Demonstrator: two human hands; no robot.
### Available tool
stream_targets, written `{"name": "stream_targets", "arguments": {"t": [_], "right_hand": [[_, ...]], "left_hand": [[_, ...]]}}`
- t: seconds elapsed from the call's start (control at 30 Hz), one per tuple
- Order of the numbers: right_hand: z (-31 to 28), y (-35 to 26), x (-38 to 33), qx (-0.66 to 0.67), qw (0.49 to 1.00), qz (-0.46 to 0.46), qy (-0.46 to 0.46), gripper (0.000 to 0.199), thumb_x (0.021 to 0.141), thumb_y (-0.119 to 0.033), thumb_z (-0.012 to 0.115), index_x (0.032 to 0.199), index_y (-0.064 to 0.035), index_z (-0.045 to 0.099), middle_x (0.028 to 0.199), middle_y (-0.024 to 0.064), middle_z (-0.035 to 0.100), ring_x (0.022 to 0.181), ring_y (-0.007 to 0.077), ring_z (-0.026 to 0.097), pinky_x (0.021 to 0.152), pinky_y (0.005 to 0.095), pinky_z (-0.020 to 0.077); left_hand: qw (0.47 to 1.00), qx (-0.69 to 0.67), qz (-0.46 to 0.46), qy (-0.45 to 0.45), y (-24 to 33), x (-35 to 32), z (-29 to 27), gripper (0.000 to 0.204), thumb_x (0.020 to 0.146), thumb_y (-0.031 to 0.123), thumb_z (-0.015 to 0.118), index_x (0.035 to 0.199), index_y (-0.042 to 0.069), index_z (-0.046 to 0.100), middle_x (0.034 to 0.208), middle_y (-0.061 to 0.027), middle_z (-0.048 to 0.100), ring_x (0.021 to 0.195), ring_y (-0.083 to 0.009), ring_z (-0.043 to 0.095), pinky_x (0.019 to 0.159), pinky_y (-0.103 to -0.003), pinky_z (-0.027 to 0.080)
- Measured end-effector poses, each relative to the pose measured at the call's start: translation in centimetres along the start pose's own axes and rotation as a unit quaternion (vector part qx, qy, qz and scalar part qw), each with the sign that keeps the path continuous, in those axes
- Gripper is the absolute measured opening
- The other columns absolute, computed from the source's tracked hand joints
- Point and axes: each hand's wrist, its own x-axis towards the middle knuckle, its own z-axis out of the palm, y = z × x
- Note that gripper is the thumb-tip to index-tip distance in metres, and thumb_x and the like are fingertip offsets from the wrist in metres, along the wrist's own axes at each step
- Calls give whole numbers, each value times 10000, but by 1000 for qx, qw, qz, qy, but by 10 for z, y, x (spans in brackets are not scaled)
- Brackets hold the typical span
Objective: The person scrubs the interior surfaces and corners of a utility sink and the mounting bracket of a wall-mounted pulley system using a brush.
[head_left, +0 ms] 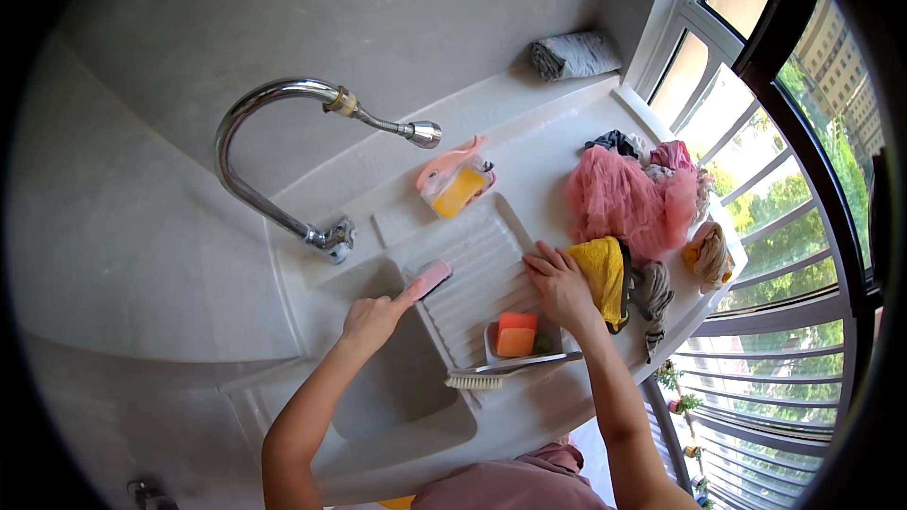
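My left hand reaches over the sink basin, its forefinger touching a small pink bar that lies at the left edge of the ribbed washboard. My right hand rests flat on the washboard's right side, fingers spread, right next to a yellow garment. Neither hand grips anything. Just below the right hand sits a white soap dish holding orange soap bars, with a white scrubbing brush lying in front of it.
A chrome gooseneck tap arches over the sink. A pink holder with a yellow sponge stands behind the washboard. A pile of clothes with a pink frilly piece lies on the right. A grey folded cloth sits by the window.
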Motion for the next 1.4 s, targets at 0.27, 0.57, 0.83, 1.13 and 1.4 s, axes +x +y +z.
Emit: {"name": "stream_targets", "arguments": {"t": [0.27, 0.57, 0.83, 1.13, 1.4], "right_hand": [[7, -5, 3, -4, 1000, -10, 6, 340, 790, -69, 472, 1081, 9, 629, 1259, 88, 552, 1306, 291, 377, 1084, 433, 286], [1, -4, 0, 1, 1000, 0, 6, 333, 791, -73, 497, 1082, 16, 631, 1255, 95, 556, 1305, 295, 380, 1081, 433, 285], [3, -3, 3, 1, 1000, 0, 11, 325, 805, -83, 505, 1091, 9, 630, 1260, 85, 553, 1303, 290, 383, 1072, 431, 295], [6, -3, 0, -7, 1000, -1, 8, 321, 807, -88, 518, 1097, -10, 631, 1266, 72, 553, 1302, 285, 389, 1074, 428, 298], [8, -5, 4, -22, 999, 1, 23, 308, 813, -111, 530, 1087, -26, 641, 1240, 61, 576, 1285, 279, 412, 1065, 441, 306]], "left_hand": [[995, -26, 63, 68, 53, 90, 6, 631, 830, 44, 462, 1402, 289, 356, 662, -148, 639, 586, -312, 649, 530, -432, 521], [998, 23, 43, 38, -4, 25, 4, 575, 869, 116, 483, 1403, 290, 359, 624, -124, 626, 554, -300, 647, 503, -429, 511], [998, 31, 39, 24, 19, 62, -7, 606, 847, 71, 471, 1403, 280, 355, 644, -129, 638, 586, -299, 655, 502, -415, 510], [999, 4, -6, 39, 34, 61, -4, 576, 854, 103, 487, 1396, 260, 372, 665, -139, 646, 601, -309, 656, 518, -418, 509], [997, 20, -73, -2, 7, 8, -11, 637, 832, 62, 492, 1417, 258, 335, 661, -127, 645, 579, -303, 654, 513, -411, 520]]}}
